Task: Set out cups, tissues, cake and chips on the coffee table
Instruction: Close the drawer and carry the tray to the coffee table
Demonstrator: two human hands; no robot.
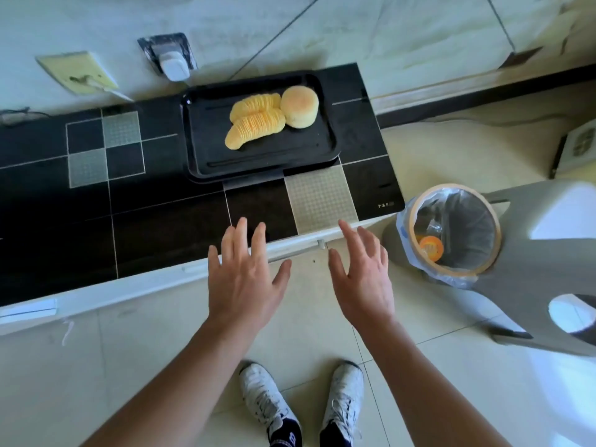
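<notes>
Two white sneakers (300, 404) stand on the pale tiled floor (129, 366) at the bottom of the head view, and above them both bare forearms reach forward. Left hand (242, 282) and right hand (362, 279) hover side by side, palms down, over the near edge of the black tiled tabletop (145, 227); the fingers (258, 240) of each are spread wide and straight, holding nothing and touching nothing that can be made out. Farther back on the tabletop sits a black tray (206, 137), well apart from the hands. On it lie two curved rows of stacked yellow chips (254, 124), one behind the other, and a round pale cake (299, 106) just beside them at their right end, apparently touching. On the floor to the right of the tabletop stands a waste bin (451, 233) lined with a clear bag, an orange lid inside it. Behind the tabletop, a white plug (174, 67) sits in a wall socket.
</notes>
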